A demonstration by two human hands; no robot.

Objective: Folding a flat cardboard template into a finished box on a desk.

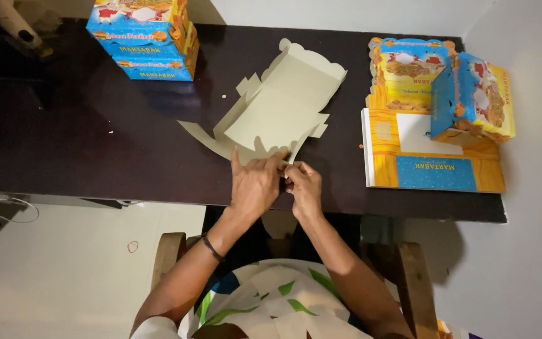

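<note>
- The unfolded cardboard box blank (280,107) lies on the dark table (95,138), plain grey side up. It is near the middle and reaches to the near edge, where both hands meet it.
- The left hand (255,183) presses on the near corner of the blank. Its index finger is stretched out flat on the card, and the other fingers are bent and pinch a small flap.
- The right hand (303,188) is just beside the left one and touches it. Its fingers are curled tight on the same flap; it is not open.
- I think the thin flap can tear or crease wrongly if the two hands pull apart too hard.
- The blank can also slide off the near edge, because most of the holding is at one corner only.
- Folded printed boxes (145,34) stand at the far left corner. A flat printed sheet (434,157) and one more folded box (475,97) are at the right edge.
</note>
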